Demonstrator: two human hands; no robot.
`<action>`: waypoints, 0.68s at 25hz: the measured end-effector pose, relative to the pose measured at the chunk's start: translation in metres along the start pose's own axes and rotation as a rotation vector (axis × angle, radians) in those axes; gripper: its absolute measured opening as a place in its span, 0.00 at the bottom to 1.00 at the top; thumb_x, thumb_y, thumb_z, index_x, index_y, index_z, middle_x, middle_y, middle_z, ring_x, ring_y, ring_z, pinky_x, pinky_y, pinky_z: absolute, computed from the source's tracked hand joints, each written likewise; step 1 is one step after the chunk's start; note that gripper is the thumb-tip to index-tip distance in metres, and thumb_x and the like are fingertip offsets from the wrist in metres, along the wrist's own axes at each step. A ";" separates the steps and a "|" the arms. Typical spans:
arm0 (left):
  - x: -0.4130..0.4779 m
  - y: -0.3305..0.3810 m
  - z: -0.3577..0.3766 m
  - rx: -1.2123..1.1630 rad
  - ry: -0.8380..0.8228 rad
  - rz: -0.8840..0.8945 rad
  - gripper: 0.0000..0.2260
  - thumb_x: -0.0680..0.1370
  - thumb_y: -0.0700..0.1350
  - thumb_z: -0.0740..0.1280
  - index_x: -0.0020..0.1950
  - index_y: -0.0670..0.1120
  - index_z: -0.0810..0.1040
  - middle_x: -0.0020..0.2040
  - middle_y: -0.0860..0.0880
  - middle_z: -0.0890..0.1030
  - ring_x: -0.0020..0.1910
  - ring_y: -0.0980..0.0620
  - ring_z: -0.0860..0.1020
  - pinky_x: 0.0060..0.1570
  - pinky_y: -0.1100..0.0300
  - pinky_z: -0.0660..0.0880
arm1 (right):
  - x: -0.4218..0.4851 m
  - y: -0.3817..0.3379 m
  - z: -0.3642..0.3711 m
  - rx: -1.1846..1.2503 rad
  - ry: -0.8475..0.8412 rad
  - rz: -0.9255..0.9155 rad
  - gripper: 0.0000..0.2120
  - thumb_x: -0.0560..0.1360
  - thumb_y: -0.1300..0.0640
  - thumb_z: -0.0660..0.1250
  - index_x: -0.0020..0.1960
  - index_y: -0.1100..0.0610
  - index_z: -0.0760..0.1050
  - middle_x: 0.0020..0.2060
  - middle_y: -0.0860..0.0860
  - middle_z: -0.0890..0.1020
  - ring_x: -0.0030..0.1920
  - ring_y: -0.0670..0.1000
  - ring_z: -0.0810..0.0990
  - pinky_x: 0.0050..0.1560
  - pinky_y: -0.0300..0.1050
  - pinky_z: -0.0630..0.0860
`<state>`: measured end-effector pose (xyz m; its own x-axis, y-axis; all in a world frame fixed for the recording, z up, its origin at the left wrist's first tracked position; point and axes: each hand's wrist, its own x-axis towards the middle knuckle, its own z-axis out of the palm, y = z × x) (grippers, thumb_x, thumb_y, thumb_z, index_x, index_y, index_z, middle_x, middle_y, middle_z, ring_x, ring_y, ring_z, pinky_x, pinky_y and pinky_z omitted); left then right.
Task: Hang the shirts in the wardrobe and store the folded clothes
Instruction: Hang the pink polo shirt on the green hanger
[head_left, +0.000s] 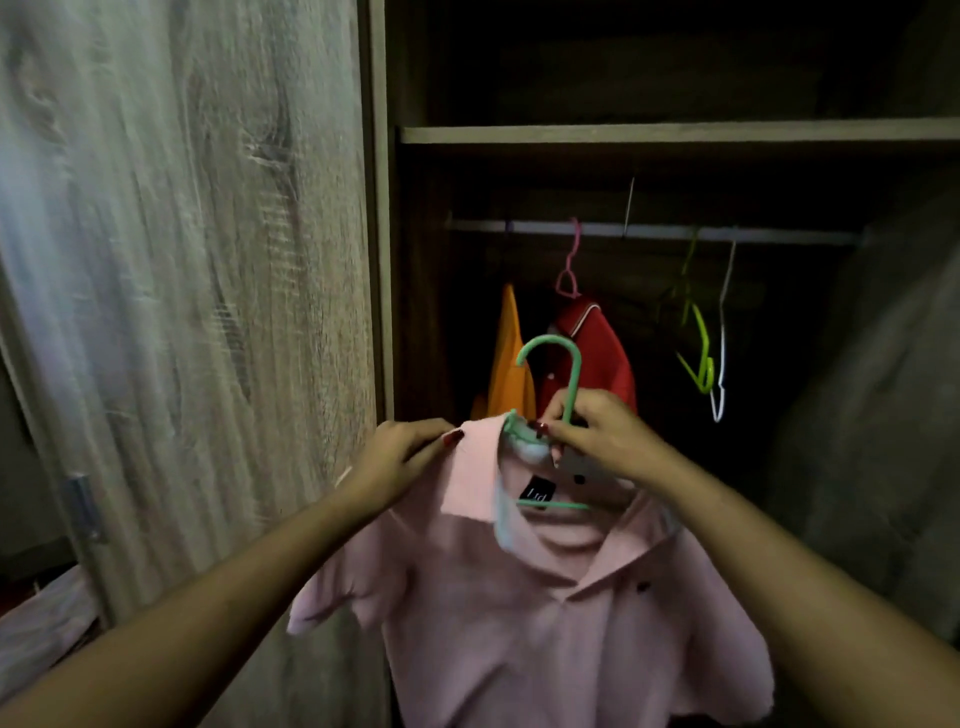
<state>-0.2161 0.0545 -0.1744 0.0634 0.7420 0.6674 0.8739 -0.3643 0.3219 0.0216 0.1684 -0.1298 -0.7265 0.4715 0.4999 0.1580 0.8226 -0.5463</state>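
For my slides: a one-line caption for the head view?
Left hand pinches the pink polo shirt, right hand grips its green hanger, before the wardrobe rail.

text: pale letters resembling "Ltd" are read, blurred | carrier: black neck label (537, 496), sewn inside the pink polo shirt (519, 623) collar | other text: none is made out

I see a dim, grainy scene: weak light falls on the wardrobe door (182, 260) and pink shirt (519, 623), the wardrobe interior (675, 78) sinks into deep shadow, and the door's left edge is blurred and bowed.
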 end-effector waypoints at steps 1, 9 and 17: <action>0.002 -0.003 -0.001 0.055 -0.046 0.015 0.20 0.78 0.60 0.53 0.47 0.48 0.79 0.38 0.58 0.80 0.38 0.62 0.77 0.39 0.63 0.71 | 0.000 0.001 -0.002 0.008 0.040 -0.001 0.08 0.75 0.63 0.66 0.38 0.54 0.75 0.28 0.48 0.80 0.31 0.39 0.78 0.38 0.32 0.70; -0.014 -0.008 -0.003 0.156 0.046 0.112 0.26 0.79 0.62 0.50 0.43 0.44 0.78 0.35 0.51 0.79 0.37 0.56 0.77 0.34 0.66 0.65 | -0.013 0.022 -0.017 0.068 0.023 0.177 0.17 0.80 0.53 0.58 0.45 0.64 0.80 0.39 0.53 0.84 0.42 0.44 0.79 0.49 0.45 0.76; -0.026 -0.022 -0.012 0.290 0.021 0.133 0.21 0.80 0.58 0.51 0.47 0.47 0.79 0.38 0.50 0.83 0.36 0.51 0.80 0.36 0.59 0.72 | -0.031 0.063 -0.038 -0.336 -0.356 0.595 0.05 0.69 0.62 0.72 0.35 0.55 0.80 0.38 0.57 0.83 0.38 0.49 0.76 0.40 0.42 0.73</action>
<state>-0.2429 0.0371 -0.1907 0.1789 0.6861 0.7052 0.9597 -0.2795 0.0285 0.0792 0.2174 -0.1539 -0.6180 0.7808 -0.0920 0.7428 0.5416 -0.3935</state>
